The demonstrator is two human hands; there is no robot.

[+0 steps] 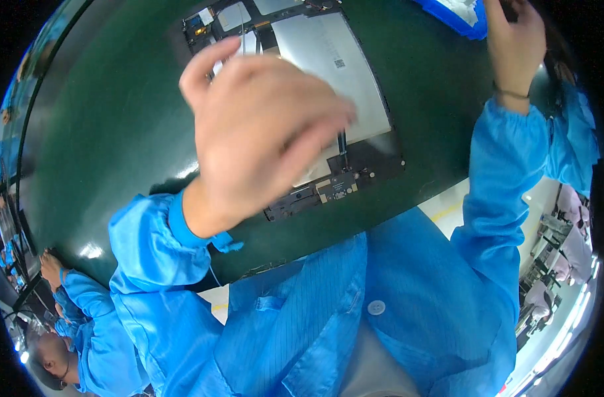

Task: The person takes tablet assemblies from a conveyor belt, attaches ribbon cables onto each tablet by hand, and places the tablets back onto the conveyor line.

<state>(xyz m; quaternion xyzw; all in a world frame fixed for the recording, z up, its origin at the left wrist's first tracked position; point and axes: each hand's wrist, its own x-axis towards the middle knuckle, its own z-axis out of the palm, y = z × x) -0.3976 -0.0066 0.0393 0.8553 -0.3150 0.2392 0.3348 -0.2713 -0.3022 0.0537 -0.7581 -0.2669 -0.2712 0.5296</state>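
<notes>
My left hand (259, 132) hovers over an opened tablet (368, 155), blurred by motion. Its fingers are curled and the thumb presses toward the index finger; whatever is between them is hidden. Below the hand, the tablet lies on the dark green table, showing large silver battery packs (328, 66), a small circuit board (338, 187) at the near edge and a camera area (199, 25) at the far left. My right hand (519, 46) is raised at the far right beside a blue tray (477, 30). Its fingers bend inward, partly cut off by the frame; I cannot see anything in them.
The green table (103, 132) curves toward me, its front edge close to my blue smock (302, 298). At the lower left a co-worker in blue (97, 324) rests a hand (50, 270) on the table edge. Another blue sleeve (576, 139) shows at the right.
</notes>
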